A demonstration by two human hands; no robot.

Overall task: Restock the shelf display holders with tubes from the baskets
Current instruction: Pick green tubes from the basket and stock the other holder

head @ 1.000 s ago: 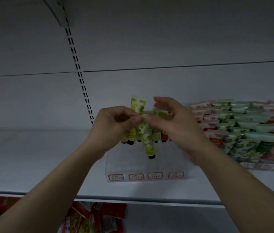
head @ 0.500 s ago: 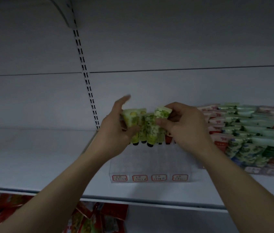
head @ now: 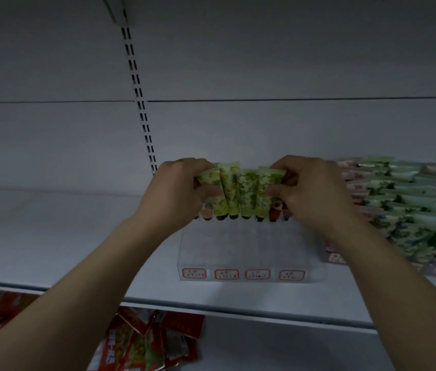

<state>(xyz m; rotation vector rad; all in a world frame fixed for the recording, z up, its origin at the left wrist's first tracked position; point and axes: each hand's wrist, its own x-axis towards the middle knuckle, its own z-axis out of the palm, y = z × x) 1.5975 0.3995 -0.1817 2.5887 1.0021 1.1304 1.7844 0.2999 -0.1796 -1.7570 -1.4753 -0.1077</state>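
Observation:
Several yellow-green tubes (head: 241,192) with dark caps pointing down stand side by side at the back of a clear display holder (head: 243,250) on the white shelf (head: 51,236). My left hand (head: 176,194) pinches the leftmost tube at its top end. At the other end of the row my right hand (head: 310,191) pinches the rightmost green tube. Reddish tubes show partly behind both hands. The holder's front carries a row of red-framed labels (head: 226,274), and its front lanes hold nothing.
To the right a second holder is packed with green and pink tubes (head: 404,204). A slotted upright (head: 142,108) runs up the back wall. Red packets (head: 144,341) lie on the shelf below. No basket is in view.
The tubes I held loosely above the holder now stand in an even row at its back. Both hands moved apart to the row's ends.

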